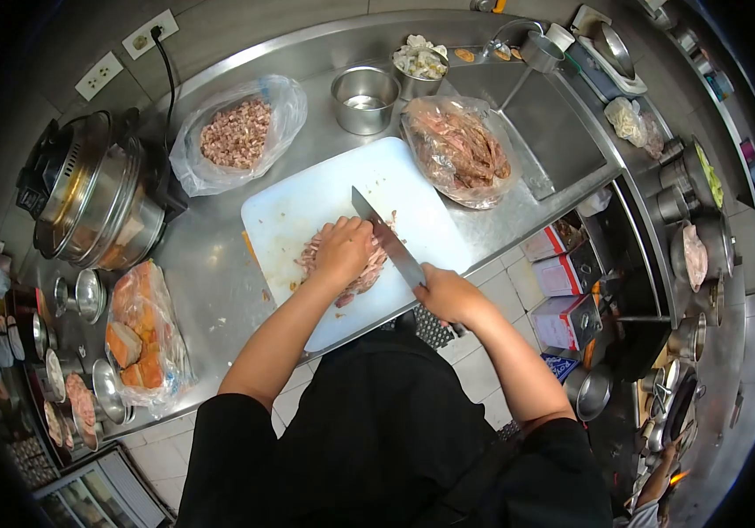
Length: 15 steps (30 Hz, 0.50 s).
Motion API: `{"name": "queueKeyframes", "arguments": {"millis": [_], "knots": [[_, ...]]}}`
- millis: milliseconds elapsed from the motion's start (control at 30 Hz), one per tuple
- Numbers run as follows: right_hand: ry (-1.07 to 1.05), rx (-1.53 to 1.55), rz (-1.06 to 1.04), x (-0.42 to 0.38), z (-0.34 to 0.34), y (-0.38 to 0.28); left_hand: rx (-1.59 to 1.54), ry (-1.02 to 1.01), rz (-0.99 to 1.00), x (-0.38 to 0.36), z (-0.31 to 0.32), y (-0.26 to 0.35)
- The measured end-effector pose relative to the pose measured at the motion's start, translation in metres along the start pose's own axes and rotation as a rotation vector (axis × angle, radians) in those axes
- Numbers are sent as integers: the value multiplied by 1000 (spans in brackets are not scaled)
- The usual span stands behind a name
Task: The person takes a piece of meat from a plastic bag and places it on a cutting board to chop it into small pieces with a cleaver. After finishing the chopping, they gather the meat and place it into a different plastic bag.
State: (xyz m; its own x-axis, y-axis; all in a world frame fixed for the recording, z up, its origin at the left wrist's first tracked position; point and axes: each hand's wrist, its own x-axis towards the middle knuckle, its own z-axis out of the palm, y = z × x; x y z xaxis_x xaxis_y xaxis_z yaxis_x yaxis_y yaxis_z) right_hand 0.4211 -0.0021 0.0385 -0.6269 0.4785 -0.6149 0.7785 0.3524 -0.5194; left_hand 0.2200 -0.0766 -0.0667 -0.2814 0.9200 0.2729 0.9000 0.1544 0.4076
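On a white cutting board (pixel 285 211) lies a pile of chopped meat (pixel 361 280). My left hand (pixel 345 251) presses down on the pile, its fingers bent and close together beside the blade. My right hand (pixel 448 295) is closed round the handle of a large knife (pixel 392 239), whose blade points up and left along the right side of the meat. Small scraps lie around the pile. Behind the board to the left, a clear plastic bag (pixel 193 167) holds diced meat (pixel 237 134); another bag of meat strips (pixel 456 150) rests at its back right.
Two metal pots (pixel 366 99) (pixel 419 75) stand behind the board, one filled with pale pieces. A sink (pixel 553 132) is at the right. Bagged orange-brown blocks (pixel 140 330) and a glass-bodied cooker (pixel 100 202) are at the left. Another person's arm (pixel 656 475) shows at the lower right.
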Motion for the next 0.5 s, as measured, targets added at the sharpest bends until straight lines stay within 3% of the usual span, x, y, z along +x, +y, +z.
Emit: {"name": "queueKeyframes", "arguments": {"millis": [33,100,200,367,500], "knots": [[-2,0,2,16,11,5,-1,-2,-2,0,0,-1],[207,-104,-131,41,28,4,-12,-26,-6,1,0,-1],[157,-14,-126,54,14,-3,-14,-10,-9,1,-1,1],[46,46,-61,6,-16,-12,-22,19,-16,-1,-3,1],[73,81,-39,46,21,1,-5,-12,-16,0,-1,0]]}}
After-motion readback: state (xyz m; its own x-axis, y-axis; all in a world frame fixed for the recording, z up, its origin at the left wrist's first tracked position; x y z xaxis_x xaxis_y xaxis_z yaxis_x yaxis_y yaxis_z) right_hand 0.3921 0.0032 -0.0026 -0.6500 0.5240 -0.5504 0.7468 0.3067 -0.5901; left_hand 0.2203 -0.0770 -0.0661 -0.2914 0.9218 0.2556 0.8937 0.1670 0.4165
